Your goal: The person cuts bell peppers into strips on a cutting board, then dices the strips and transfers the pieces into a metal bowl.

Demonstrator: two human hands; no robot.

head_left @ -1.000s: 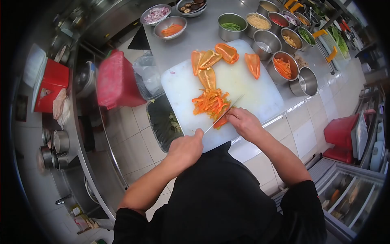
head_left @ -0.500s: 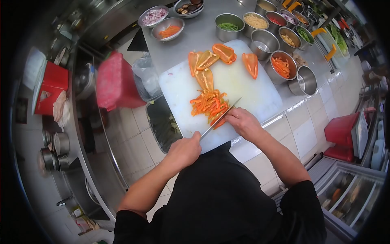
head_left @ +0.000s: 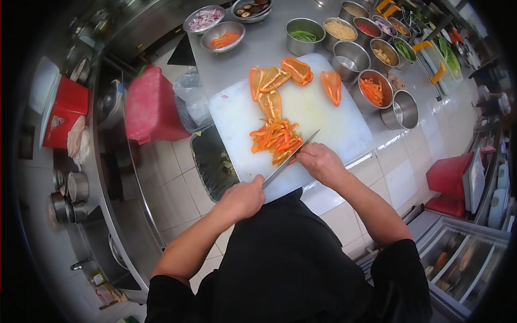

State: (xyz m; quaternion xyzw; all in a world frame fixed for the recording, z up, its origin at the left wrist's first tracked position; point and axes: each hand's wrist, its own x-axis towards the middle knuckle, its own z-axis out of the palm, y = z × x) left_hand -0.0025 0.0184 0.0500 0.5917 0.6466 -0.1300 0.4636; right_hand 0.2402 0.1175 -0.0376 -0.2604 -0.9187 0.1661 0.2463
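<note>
My left hand (head_left: 244, 199) is closed round the handle of a kitchen knife (head_left: 281, 171), whose blade slants up and right across the white cutting board (head_left: 344, 132). On the far side of the blade lies a heap of orange bell pepper strips (head_left: 273, 139). My right hand (head_left: 321, 163) has its fingers curled down by the blade, pressed on a bell pepper piece (head_left: 294, 159) mostly hidden under the fingers and knife. Above the heap rest several cut pepper pieces, among them one half (head_left: 297, 71) and a lone piece (head_left: 331, 88) at the right.
Metal bowls stand beyond the board, one holding orange strips (head_left: 371, 92), another green pieces (head_left: 305, 36). A small empty pot (head_left: 402, 110) sits near the counter edge. Left of the board are a black bin (head_left: 214, 164) and a red container (head_left: 156, 107).
Both hands and the knife hold nearly the same place. The pepper by my right fingers shows less beside the blade. The whole view has shifted slightly.
</note>
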